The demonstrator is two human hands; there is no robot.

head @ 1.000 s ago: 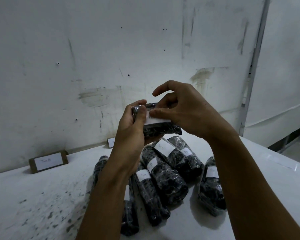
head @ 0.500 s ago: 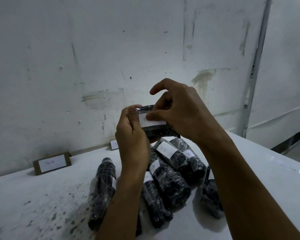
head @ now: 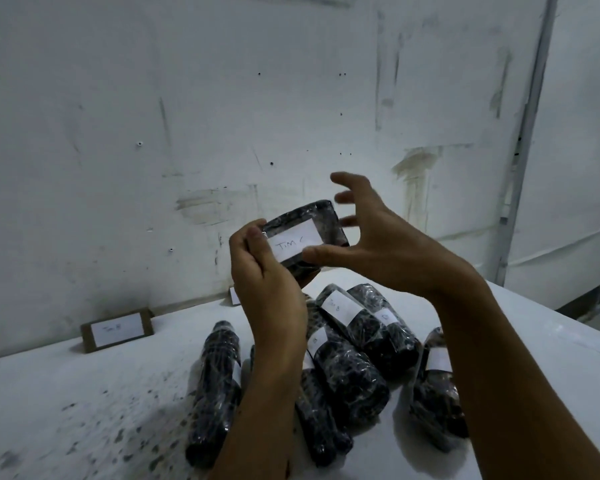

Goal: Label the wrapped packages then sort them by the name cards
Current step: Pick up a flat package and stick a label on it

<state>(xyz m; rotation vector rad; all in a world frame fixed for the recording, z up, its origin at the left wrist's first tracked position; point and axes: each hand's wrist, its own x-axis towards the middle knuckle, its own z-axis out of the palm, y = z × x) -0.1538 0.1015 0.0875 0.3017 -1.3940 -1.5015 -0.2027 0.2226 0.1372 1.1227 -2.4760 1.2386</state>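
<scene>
Left hand (head: 264, 289) fingers curled round the wrapped package (head: 305, 237), held up above the pile. Right hand (head: 381, 247) fingers were spread, thumb tip on the package's white label (head: 297, 242), which read "Tim C". Below, a pile of labelled dark packages (head: 347, 368) lay on the white table (head: 66, 410). A name card (head: 116, 330) stood by the wall (head: 222, 98), left of the pile.

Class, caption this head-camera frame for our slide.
Left hand holds a labelled package; open right hand beside it.
</scene>
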